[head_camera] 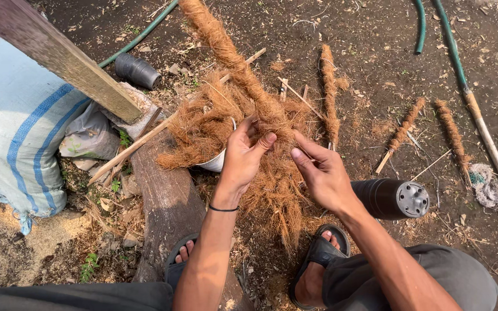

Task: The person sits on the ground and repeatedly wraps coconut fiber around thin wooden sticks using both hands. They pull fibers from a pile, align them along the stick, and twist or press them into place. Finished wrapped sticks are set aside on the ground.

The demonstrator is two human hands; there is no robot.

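Head camera looking straight down, and the landmark is the big loose clump of brown coconut fibre at centre frame, hanging down towards the dark soil. Far to its left sits the largest thing around, a white woven sack with blue stripes, with a weathered grey wooden plank slanting over it. Rising out of the top of the clump is a long fibre-wrapped stick, thick and rope-like. Along the clump's left edge lies a dark wooden log, and a white bowl rim peeks out just beside the fibre there. To the clump's right lies a black plastic cylinder pot on its side; further right, two short fibre-wrapped sticks and a green hose. Now the hands: the left hand, black band at the wrist, is curled shut on the fibre, thumb pressing against the strands. The right hand is half closed, thumb and fingers pinching fibre at the clump's right side. Below the clump, black sandals.
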